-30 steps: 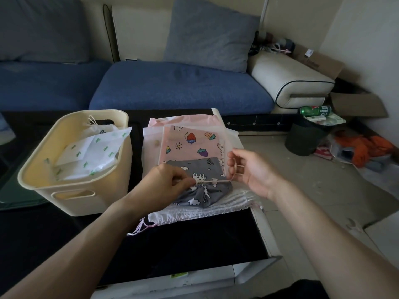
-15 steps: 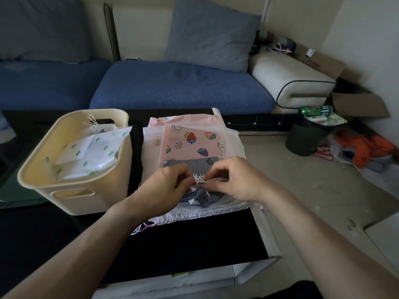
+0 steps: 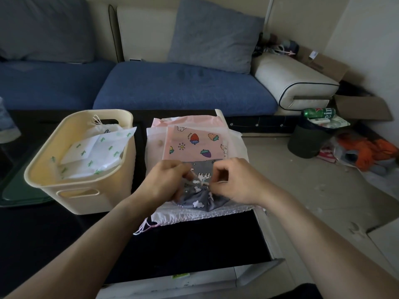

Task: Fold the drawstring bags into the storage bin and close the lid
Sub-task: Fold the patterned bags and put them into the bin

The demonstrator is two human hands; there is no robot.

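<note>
A small grey drawstring bag with white cartoon prints lies on top of a stack of bags on the black table. My left hand pinches its gathered top from the left. My right hand pinches its drawstring from the right, fingers curled. Under it lie a pink fruit-print bag and a white bag with pink cords. The cream storage bin stands to the left, open, with a folded white bag with green prints inside. No lid can be seen.
The black table ends just right of the stack, with tiled floor beyond. A blue sofa runs behind the table. A dark waste bin with a green can, cardboard boxes and orange cloth sit at the right.
My right hand, which held the cord stretched out to the right, has come in to the bag's gathered top. Both hands now meet over the grey bag.
</note>
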